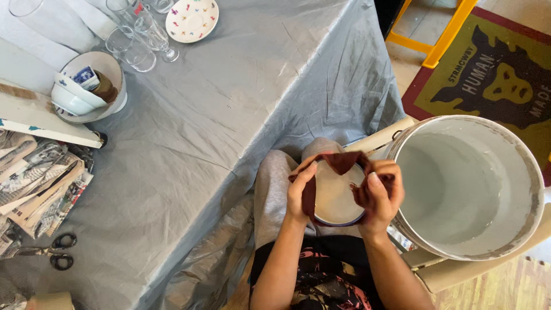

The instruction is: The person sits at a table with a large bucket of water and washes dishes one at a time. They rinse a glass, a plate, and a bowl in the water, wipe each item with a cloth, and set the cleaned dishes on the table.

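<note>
Seated at a table [241, 86] draped in grey cloth, lap just beside a big white bucket [531, 172] holding shallow cloudy water. Wooden floor at the lower right, a dark red rug [493, 69] with a yellow-green field beyond, a yellow frame leg at the top.

Over the lap, touching the bucket's near wall: a white plate [336, 198] with a dark rim, half wrapped in a maroon cloth [343, 162]. Left hand [299, 195] curled round the plate's left edge, fingers pressed together over the cloth; right hand [380, 195] gripping the right edge, thumb up, fingers bunching the cloth. Wiping seemingly mid-way — centre of the plate bare and pale, rim covered; dry or wet, cannot tell.

On the table, well apart: stacked bowls [86, 86], clear glasses [135, 40], a patterned saucer [192, 20] — untouched. Newspaper [40, 183] at the left edge, black scissors [60, 250] below it.
</note>
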A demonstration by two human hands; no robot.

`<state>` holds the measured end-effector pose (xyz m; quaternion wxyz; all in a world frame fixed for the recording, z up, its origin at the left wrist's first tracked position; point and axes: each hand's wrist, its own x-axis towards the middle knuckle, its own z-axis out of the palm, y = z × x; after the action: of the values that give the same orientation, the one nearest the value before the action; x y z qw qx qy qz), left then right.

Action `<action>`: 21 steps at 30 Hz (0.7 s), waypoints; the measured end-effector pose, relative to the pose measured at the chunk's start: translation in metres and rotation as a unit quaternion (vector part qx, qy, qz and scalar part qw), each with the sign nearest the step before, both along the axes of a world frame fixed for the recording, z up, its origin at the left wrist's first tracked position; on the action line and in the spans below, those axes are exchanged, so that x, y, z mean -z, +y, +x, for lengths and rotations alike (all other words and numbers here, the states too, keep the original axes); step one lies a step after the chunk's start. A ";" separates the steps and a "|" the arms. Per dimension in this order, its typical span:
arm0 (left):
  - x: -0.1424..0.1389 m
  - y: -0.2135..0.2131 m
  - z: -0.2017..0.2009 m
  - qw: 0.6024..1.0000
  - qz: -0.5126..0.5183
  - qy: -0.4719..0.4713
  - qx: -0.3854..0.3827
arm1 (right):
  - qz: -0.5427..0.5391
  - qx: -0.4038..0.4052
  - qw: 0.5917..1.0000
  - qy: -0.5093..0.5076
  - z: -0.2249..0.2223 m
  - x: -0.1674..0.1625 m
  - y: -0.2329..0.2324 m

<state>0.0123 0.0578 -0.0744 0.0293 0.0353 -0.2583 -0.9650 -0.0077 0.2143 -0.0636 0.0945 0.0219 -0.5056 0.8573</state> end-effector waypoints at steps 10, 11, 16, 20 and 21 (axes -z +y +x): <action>-0.025 0.042 0.006 0.926 -0.250 0.096 -0.267 | 0.128 0.088 0.985 0.080 0.036 -0.029 -0.054; -0.026 0.043 0.007 0.920 -0.263 0.091 -0.274 | 0.138 0.086 0.983 0.082 0.036 -0.023 -0.050; -0.017 0.038 0.007 0.937 -0.213 0.042 -0.272 | 0.134 0.133 0.979 0.075 0.018 0.029 -0.022; -0.009 0.018 0.007 0.975 -0.163 0.059 -0.138 | -0.093 0.004 0.996 0.003 -0.001 0.049 0.008; -0.008 0.013 0.007 0.977 -0.172 0.053 -0.112 | -0.140 -0.029 0.990 0.003 -0.004 0.046 0.013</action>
<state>0.0193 0.0712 -0.0662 0.1565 0.0076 -0.4132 -0.8971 -0.0117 0.2276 -0.1099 0.0728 0.0259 -0.3797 0.9219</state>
